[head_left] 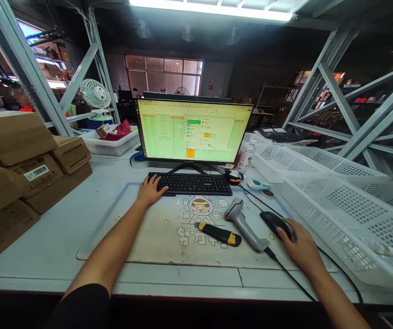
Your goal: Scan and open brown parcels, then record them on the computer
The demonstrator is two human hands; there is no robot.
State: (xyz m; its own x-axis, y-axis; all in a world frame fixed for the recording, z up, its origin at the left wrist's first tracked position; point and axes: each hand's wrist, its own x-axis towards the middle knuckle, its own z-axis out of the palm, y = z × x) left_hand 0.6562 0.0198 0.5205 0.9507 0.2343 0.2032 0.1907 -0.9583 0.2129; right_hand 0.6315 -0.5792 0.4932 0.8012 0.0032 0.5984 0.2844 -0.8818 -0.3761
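A black computer mouse (272,222) is cupped under the right hand (302,249), closed over it for steering. A black keyboard (196,183) is touched by the open left hand (149,191), its fingers apart, as if positioned for typing. Left of the mouse, a grey barcode scanner (241,224) and a yellow-and-black utility knife (217,233) are laid on the desk mat (148,244), seemingly kept within easy reach of both hands.

My desk (52,256): mat (155,237) under my left hand (150,191), utility knife (219,233) and barcode scanner (242,224) on it, mouse (274,224) under my right hand (302,249), cardboard boxes (11,183) left, white plastic baskets (347,224) right.

stacked cardboard boxes (11,137) and white plastic baskets (340,214)
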